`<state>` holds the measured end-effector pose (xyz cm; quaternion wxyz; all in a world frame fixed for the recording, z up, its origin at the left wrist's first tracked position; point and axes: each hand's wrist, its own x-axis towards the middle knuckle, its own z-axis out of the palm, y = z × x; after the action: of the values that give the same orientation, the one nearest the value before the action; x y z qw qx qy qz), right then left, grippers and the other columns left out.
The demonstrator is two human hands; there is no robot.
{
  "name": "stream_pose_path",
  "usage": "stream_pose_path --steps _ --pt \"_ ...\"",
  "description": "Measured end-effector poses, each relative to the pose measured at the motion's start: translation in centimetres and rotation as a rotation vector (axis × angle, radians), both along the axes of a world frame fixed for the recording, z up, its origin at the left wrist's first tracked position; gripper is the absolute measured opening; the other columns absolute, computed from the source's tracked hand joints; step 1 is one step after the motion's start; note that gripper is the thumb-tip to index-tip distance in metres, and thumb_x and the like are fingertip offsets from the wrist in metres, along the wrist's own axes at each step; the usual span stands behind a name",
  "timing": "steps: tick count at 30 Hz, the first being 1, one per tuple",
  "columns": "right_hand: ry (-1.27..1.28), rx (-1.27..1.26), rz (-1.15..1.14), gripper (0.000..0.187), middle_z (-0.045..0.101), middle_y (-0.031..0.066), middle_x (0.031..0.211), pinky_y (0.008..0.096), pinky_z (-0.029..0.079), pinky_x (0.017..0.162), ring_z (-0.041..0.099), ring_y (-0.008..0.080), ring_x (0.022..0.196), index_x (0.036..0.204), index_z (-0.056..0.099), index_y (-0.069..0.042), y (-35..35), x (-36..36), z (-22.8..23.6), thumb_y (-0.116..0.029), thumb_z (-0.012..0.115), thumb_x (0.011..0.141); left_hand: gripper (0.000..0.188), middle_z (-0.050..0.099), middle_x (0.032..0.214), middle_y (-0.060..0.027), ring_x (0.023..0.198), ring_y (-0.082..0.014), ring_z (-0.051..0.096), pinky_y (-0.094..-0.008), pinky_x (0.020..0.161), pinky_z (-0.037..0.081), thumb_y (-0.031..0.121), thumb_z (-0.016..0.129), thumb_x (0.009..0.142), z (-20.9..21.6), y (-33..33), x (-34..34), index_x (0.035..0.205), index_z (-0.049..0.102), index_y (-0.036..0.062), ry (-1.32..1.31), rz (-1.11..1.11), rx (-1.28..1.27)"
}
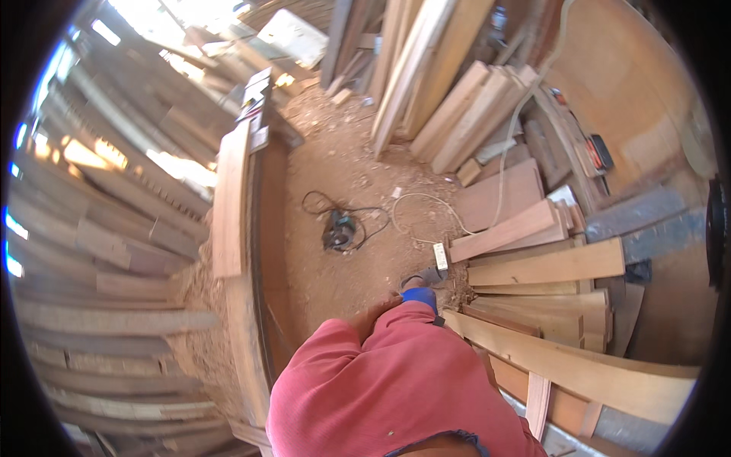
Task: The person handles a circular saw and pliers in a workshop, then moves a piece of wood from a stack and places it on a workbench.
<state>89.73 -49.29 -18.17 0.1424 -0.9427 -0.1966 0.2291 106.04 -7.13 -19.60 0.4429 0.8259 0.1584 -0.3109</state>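
Note:
Neither of my hands can be made out in the head view. My red shorts (396, 365) fill the lower middle, with a blue patch (419, 295) just past them and a dark-shod foot (426, 279) beyond it. A narrow strip of skin shows at the shorts' right edge, too little to tell what part it is. Ahead of me on the dusty ground lies a teal and black corded power tool (339, 230), its black cord looped around it. Right of my foot is a white power strip (441, 257) on a pale cable.
To my left runs a long wooden beam (268, 198) with a plank (232, 206) on top. Stacked boards (114, 320) fill the far left. At right lie several cut planks (548, 263); upright boards (426, 61) lean ahead. An orange and black tool (599, 152) rests at far right.

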Motion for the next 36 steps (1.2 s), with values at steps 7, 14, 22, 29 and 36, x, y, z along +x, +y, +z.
stream_pose_path --steps 7,14,22,29,36 --pt "0.213 0.116 -0.319 0.016 0.070 0.0166 0.079 0.0442 0.054 0.065 0.068 0.0322 0.073 0.072 0.071 -0.006 1.3 7.1 -1.5 -0.019 0.062 0.077 0.039 0.071 0.093 -0.0253 0.089 -0.0378 0.070 -0.0454 0.073 0.055 0.033 0.061 0.083 -7.7 12.1 -12.6 0.099 0.073 -0.0008 0.036 -0.312 0.246" --pt "0.506 0.358 -0.941 0.016 0.067 0.0132 0.073 0.0392 0.055 0.064 0.066 0.0194 0.073 0.078 0.069 0.000 6.0 11.9 4.9 -0.016 0.068 0.079 0.041 0.068 0.116 -0.0257 0.114 -0.0410 0.063 -0.0461 0.095 0.052 0.030 0.058 0.090 2.9 8.5 -9.2 0.118 0.068 0.0022 0.150 0.129 0.066" --pt "0.364 0.138 -0.181 0.011 0.066 0.0129 0.072 0.0366 0.048 0.050 0.065 0.0220 0.060 0.075 0.068 -0.001 10.6 14.5 -2.4 -0.010 0.061 0.077 0.062 0.048 0.138 -0.0356 0.131 -0.0489 0.046 -0.0520 0.108 0.040 0.039 0.063 0.084 4.2 17.0 -6.5 0.130 0.055 -0.0006 -0.062 0.386 0.353" --pt "0.418 0.382 -0.229 0.018 0.059 0.0088 0.060 0.0350 0.042 0.046 0.058 0.0189 0.054 0.069 0.064 -0.001 19.8 18.2 2.7 -0.012 0.057 0.082 0.072 0.026 0.153 -0.0364 0.141 -0.0534 0.026 -0.0558 0.117 0.025 0.035 0.067 0.083 7.4 30.9 -3.4 0.142 0.044 0.0003 -0.297 0.609 0.614" --pt "0.599 0.271 -0.639 0.019 0.063 0.0098 0.065 0.0345 0.046 0.054 0.059 0.0181 0.058 0.074 0.069 -0.001 29.6 24.5 5.5 -0.014 0.059 0.084 0.072 0.023 0.156 -0.0342 0.144 -0.0511 0.021 -0.0536 0.120 0.021 0.035 0.067 0.085 10.5 37.3 -1.8 0.144 0.042 0.0024 -0.333 0.652 0.627"
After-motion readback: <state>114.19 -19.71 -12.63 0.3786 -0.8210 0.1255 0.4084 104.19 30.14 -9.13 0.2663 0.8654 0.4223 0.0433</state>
